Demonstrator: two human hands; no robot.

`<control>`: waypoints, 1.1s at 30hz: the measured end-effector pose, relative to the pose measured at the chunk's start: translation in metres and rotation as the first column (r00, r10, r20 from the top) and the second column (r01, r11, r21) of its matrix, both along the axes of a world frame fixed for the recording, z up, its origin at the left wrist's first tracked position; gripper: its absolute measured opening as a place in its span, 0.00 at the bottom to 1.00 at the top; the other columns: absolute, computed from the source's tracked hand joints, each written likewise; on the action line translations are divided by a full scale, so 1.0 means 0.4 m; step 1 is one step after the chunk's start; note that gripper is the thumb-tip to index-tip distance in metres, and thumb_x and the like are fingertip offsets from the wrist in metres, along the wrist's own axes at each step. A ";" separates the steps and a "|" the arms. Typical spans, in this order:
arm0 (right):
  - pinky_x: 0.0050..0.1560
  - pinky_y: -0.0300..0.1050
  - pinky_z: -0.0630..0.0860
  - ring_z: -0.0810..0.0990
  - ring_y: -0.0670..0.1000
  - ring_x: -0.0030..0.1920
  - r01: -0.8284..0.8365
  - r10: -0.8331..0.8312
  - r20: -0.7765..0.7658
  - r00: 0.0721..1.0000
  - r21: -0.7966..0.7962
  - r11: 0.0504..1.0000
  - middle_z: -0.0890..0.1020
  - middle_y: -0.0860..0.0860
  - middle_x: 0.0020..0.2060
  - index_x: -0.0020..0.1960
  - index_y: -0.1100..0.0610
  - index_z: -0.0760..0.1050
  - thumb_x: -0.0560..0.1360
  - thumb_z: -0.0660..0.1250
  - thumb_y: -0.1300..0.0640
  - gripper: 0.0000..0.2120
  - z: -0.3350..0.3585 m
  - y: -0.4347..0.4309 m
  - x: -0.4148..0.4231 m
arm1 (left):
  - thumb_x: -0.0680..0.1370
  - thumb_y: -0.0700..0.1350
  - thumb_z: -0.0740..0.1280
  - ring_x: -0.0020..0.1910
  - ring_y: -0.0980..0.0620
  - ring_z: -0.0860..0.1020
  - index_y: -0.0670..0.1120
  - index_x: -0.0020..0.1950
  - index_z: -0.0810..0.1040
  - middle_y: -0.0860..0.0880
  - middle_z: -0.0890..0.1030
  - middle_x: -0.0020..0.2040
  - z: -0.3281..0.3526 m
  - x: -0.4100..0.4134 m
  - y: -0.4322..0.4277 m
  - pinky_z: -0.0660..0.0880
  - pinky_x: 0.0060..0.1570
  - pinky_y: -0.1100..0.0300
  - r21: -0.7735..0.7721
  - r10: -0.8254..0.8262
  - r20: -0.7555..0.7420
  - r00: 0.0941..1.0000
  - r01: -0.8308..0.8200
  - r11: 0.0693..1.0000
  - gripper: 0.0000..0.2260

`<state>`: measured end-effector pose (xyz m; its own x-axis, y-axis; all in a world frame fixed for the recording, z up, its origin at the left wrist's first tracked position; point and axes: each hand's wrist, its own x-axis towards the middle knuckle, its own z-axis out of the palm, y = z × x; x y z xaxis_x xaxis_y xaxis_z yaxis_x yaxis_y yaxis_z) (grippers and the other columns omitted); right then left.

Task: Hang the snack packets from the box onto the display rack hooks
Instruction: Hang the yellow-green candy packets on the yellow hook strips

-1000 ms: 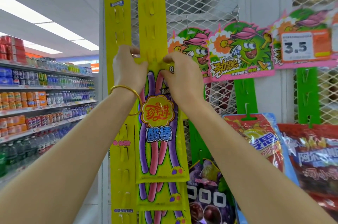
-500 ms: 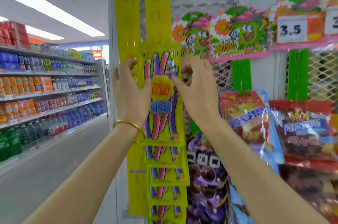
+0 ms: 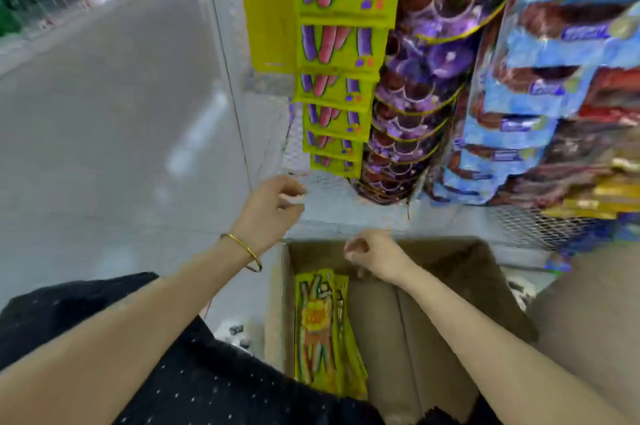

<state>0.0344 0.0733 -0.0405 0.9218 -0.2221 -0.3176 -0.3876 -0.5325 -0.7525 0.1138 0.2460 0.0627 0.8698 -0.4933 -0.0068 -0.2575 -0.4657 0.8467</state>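
Note:
A brown cardboard box (image 3: 446, 286) stands on the floor below the rack, with a few yellow snack packets (image 3: 322, 331) leaning against its left wall. My right hand (image 3: 375, 254) hovers over the box's far end, fingers loosely curled, holding nothing. My left hand (image 3: 270, 209), with a gold bangle on the wrist, hangs just left of the box and also holds nothing. Above them a column of yellow packets (image 3: 341, 43) hangs on the yellow strip of the mesh rack (image 3: 329, 182).
Purple packets (image 3: 422, 78) and blue packets (image 3: 519, 85) hang in columns right of the yellow ones. Grey aisle floor (image 3: 104, 112) stretches to the left, with drink shelves at the far top left. My dark dotted clothing fills the bottom left.
The hung packet has been let go. Both hands have dropped from the rack's upper strip to the box, and the view has swung down to the floor.

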 end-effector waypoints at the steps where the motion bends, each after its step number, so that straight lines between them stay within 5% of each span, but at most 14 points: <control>1: 0.27 0.34 0.72 0.75 0.47 0.28 0.034 -0.029 -0.101 0.994 0.050 0.998 0.76 0.51 0.33 0.41 0.58 0.74 0.74 0.66 0.64 0.05 -0.085 0.006 -0.002 | 0.74 0.33 0.65 0.35 0.56 0.72 0.46 0.47 0.72 0.49 0.75 0.48 -0.030 0.010 0.007 0.72 0.36 0.64 0.039 0.008 -0.026 1.000 -0.007 0.999 0.09; 4: 0.26 0.43 0.75 0.76 0.50 0.30 0.214 -0.154 -0.295 0.943 0.180 0.960 0.76 0.56 0.33 0.45 0.59 0.74 0.75 0.64 0.63 0.01 -0.250 0.040 -0.007 | 0.74 0.37 0.67 0.40 0.50 0.75 0.47 0.48 0.74 0.49 0.76 0.51 -0.056 0.040 0.013 0.75 0.46 0.56 0.112 -0.017 -0.066 0.998 0.024 0.993 0.07; 8: 0.38 0.46 0.78 0.79 0.55 0.46 0.316 -0.241 -0.412 0.879 0.123 0.941 0.79 0.59 0.53 0.63 0.61 0.71 0.75 0.66 0.59 0.18 -0.396 0.106 0.017 | 0.75 0.40 0.67 0.38 0.55 0.76 0.50 0.49 0.74 0.53 0.75 0.50 -0.088 0.061 0.032 0.72 0.39 0.71 0.149 -0.008 -0.099 0.995 0.023 0.989 0.07; 11: 0.51 0.45 0.74 0.78 0.58 0.55 0.308 -0.274 -0.450 0.850 0.003 0.951 0.79 0.58 0.56 0.60 0.61 0.75 0.74 0.67 0.55 0.16 -0.462 0.138 0.035 | 0.75 0.40 0.66 0.38 0.60 0.74 0.49 0.50 0.75 0.55 0.75 0.48 -0.104 0.074 0.049 0.70 0.35 0.75 0.148 0.019 -0.147 0.989 0.003 0.989 0.06; 17: 0.50 0.47 0.75 0.79 0.59 0.53 0.272 -0.358 -0.449 0.819 -0.245 0.931 0.80 0.57 0.52 0.53 0.60 0.76 0.76 0.64 0.57 0.09 -0.529 0.163 0.042 | 0.75 0.39 0.66 0.38 0.59 0.75 0.49 0.49 0.75 0.53 0.76 0.49 -0.111 0.103 0.056 0.71 0.33 0.75 0.094 0.040 -0.221 0.974 -0.020 0.995 0.06; 20: 0.48 0.45 0.74 0.79 0.58 0.51 0.246 -0.362 -0.460 0.811 -0.292 0.924 0.81 0.56 0.51 0.50 0.57 0.76 0.77 0.62 0.56 0.06 -0.532 0.170 0.040 | 0.75 0.39 0.66 0.38 0.55 0.75 0.49 0.49 0.75 0.50 0.76 0.52 -0.106 0.104 0.048 0.76 0.34 0.67 0.058 0.045 -0.259 0.965 -0.031 0.998 0.06; 23: 0.44 0.42 0.70 0.79 0.58 0.49 0.192 -0.319 -0.408 0.855 -0.323 0.927 0.80 0.55 0.47 0.46 0.55 0.76 0.76 0.61 0.59 0.05 -0.496 0.172 0.046 | 0.75 0.39 0.66 0.36 0.52 0.76 0.48 0.51 0.75 0.50 0.76 0.53 -0.106 0.104 0.045 0.74 0.31 0.69 0.075 0.047 -0.254 0.966 -0.028 0.997 0.06; 27: 0.33 0.42 0.64 0.68 0.50 0.33 0.325 -0.275 -0.245 0.930 0.198 0.925 0.70 0.52 0.32 0.32 0.55 0.65 0.71 0.67 0.67 0.15 -0.424 0.141 0.044 | 0.75 0.39 0.66 0.42 0.47 0.78 0.47 0.52 0.75 0.49 0.76 0.53 -0.116 0.105 0.046 0.77 0.41 0.59 0.134 0.041 -0.224 0.974 -0.011 0.991 0.07; 30: 0.33 0.42 0.61 0.66 0.49 0.32 0.320 -0.278 -0.165 0.946 0.592 0.740 0.68 0.50 0.28 0.31 0.56 0.66 0.69 0.69 0.70 0.16 -0.335 0.081 0.022 | 0.73 0.40 0.69 0.47 0.50 0.75 0.48 0.52 0.74 0.46 0.75 0.56 -0.138 0.110 0.047 0.75 0.52 0.55 0.196 0.029 -0.201 0.979 0.011 0.981 0.10; 33: 0.37 0.43 0.68 0.71 0.49 0.34 0.240 -0.285 -0.078 0.956 0.764 0.599 0.71 0.53 0.31 0.33 0.57 0.66 0.67 0.69 0.68 0.13 -0.198 0.021 0.026 | 0.71 0.46 0.73 0.59 0.48 0.73 0.46 0.64 0.70 0.45 0.71 0.64 -0.143 0.102 0.040 0.71 0.58 0.56 0.300 -0.018 -0.204 0.979 0.080 0.951 0.24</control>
<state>0.0447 0.0816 -0.1199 0.8817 -0.1577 -0.4447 -0.3697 0.3546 -0.8588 0.1546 0.2619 0.0053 0.8107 -0.4822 -0.3320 -0.1289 -0.7003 0.7021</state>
